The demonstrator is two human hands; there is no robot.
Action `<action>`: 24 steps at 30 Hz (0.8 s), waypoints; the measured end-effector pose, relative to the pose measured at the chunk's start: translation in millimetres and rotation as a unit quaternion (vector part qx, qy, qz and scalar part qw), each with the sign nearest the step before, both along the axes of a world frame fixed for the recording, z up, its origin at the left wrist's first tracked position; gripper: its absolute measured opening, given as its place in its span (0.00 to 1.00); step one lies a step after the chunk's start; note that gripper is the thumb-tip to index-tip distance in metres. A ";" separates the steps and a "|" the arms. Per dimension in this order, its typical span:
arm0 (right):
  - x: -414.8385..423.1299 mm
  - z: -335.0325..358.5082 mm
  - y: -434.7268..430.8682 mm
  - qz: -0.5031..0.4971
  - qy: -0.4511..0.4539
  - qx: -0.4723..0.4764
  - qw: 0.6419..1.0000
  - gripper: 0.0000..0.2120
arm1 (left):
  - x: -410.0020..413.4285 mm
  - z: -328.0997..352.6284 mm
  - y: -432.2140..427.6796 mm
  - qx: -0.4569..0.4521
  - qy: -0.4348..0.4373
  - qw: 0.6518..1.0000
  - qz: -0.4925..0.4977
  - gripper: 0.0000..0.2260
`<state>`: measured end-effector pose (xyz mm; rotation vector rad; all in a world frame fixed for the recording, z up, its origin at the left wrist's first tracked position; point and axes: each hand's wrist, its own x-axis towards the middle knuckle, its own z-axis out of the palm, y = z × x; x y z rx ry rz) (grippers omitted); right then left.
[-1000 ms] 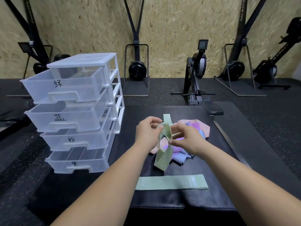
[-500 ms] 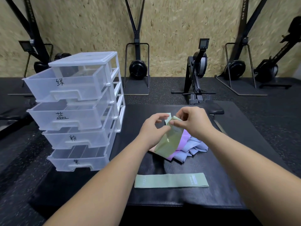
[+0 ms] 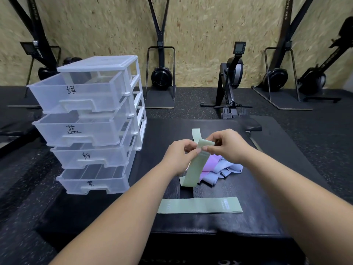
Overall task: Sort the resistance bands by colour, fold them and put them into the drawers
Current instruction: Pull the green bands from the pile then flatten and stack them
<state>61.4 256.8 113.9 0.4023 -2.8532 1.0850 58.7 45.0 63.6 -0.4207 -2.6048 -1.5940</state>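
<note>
Head view: left hand and right hand both pinch a green band at its top; soft, limp, light, best held by its ends above the mat.

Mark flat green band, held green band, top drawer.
Flat green fabric band (image 3: 199,205), head view, strip middle.
Held green fabric band (image 3: 194,169), head view, hanging part.
Top clear plastic drawer (image 3: 95,92), head view, front wall.
</note>
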 end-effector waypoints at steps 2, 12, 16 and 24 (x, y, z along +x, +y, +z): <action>2.7 3.8 -2.9 -0.008 0.022 -0.027 0.999 0.06 | 0.8 -0.5 -1.0 -0.003 0.000 1.000 -0.009 0.03; 14.7 -0.9 2.4 -0.083 0.077 -0.150 0.982 0.03 | 8.5 -19.5 -20.8 -0.065 -0.030 0.997 -0.021 0.05; 26.8 -16.8 14.3 -0.128 0.058 -0.218 0.966 0.02 | 17.3 -29.7 -35.4 -0.124 -0.038 0.990 -0.046 0.06; 53.2 -82.1 49.6 -0.215 -0.023 -0.327 0.920 0.07 | 36.7 -57.3 -77.8 -0.135 -0.089 0.986 -0.036 0.06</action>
